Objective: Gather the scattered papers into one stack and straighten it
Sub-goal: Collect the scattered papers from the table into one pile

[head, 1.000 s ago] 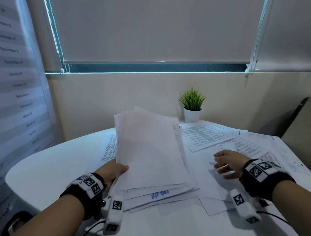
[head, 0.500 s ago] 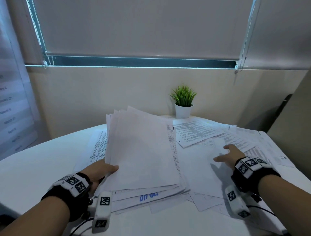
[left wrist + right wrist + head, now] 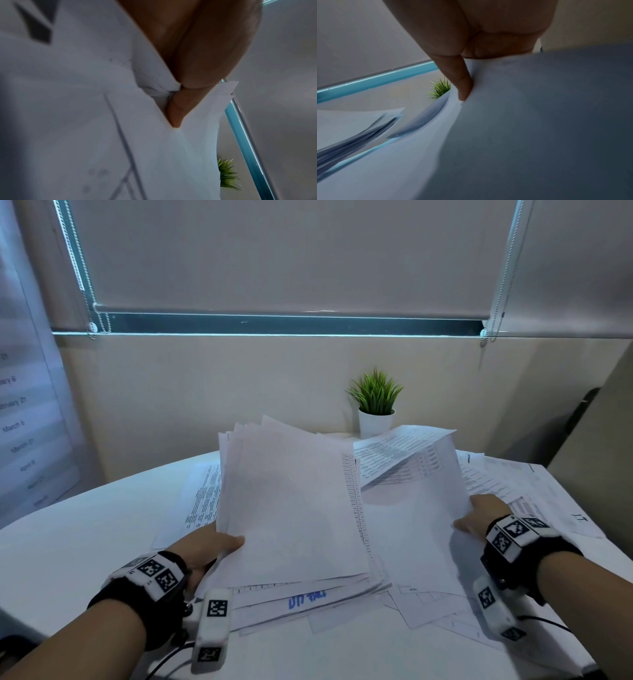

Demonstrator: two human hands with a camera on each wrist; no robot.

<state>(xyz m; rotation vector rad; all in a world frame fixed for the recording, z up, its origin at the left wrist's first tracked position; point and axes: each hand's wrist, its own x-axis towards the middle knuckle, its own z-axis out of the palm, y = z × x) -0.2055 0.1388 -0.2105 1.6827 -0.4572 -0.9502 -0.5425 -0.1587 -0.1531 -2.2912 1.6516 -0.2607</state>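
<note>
A thick, uneven stack of white papers is tilted up off the round white table. My left hand grips its lower left edge, thumb on top; in the left wrist view the thumb and a finger pinch the sheets. My right hand holds the right edge of a large blank sheet that is lifted and curled, with a printed sheet riding on its far end. The right wrist view shows the thumb pressing that sheet. More loose sheets lie spread at the right.
A small green plant in a white pot stands at the table's far edge by the wall. One printed page lies flat under the stack's left side. A wall panel rises close at the right.
My right hand moved right and forward, took hold of the large sheet's edge and lifted it, tipping the printed page on it. The left hand kept hold of the stack.
</note>
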